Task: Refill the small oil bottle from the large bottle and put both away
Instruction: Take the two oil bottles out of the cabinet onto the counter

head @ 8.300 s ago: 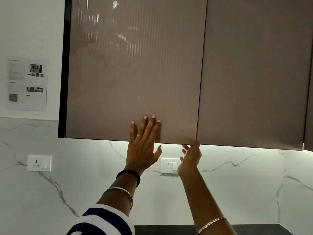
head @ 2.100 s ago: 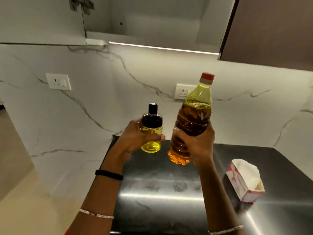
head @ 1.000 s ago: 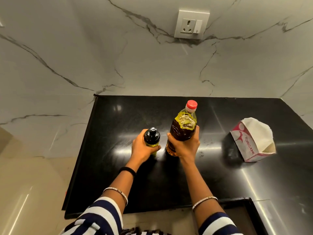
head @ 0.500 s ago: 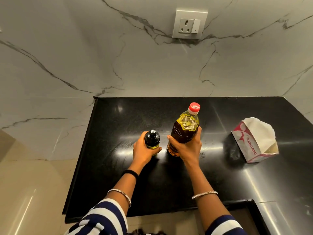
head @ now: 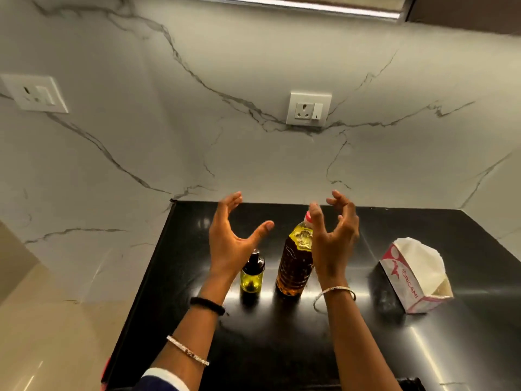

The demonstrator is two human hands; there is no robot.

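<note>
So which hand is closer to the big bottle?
Right. The right hand is raised just beside the big bottle, thumb in front of its top. The left hand is farther left, above the small bottle. Neither holds anything.

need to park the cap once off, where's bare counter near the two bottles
Bare: the black counter in front of the small bottle and large bottle, to its near edge, and the strip behind them up to the marble wall. Tight: the gap between the bottles and beside the paper carton.
</note>
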